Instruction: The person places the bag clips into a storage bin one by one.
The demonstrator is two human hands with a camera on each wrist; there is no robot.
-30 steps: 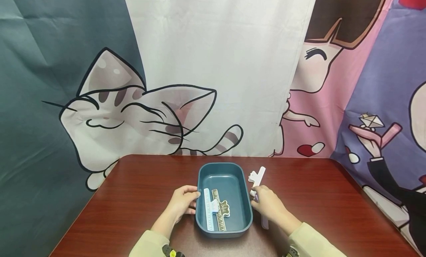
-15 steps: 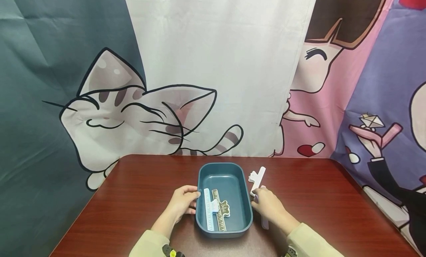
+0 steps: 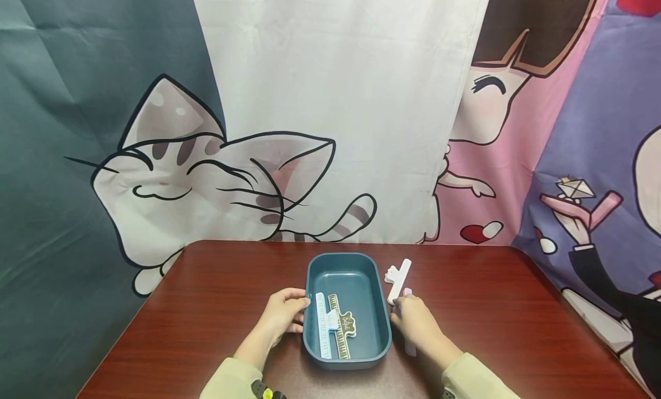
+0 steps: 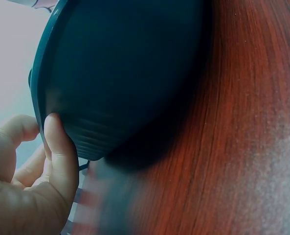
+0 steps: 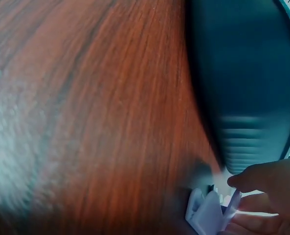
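A teal plastic bin [image 3: 382,344] stands on the table. My left hand [image 3: 283,312] pinches its left rim, the thumb on the rim and fingers against the outer wall; the left wrist view shows this grip [image 4: 42,171]. Inside the bin lie a pale blue ruler clip [image 3: 323,330] and a gold-and-white ruler clip [image 3: 342,341], side by side. Right of the bin, my right hand [image 3: 417,318] pinches a lavender clip [image 3: 410,347] lying on the table. The right wrist view shows thumb and fingers at the clip's lever [image 5: 211,215]. The hand hides its middle.
A white clip [image 3: 396,281] lies on the table just beyond my right hand, close to the bin's right side. The reddish-brown wooden table [image 3: 217,290] ends at the back against a printed cloth backdrop [image 3: 330,100].
My right hand has moved slightly towards me, and more of the lavender clip's far end shows. The left hand and the bin hold nearly still.
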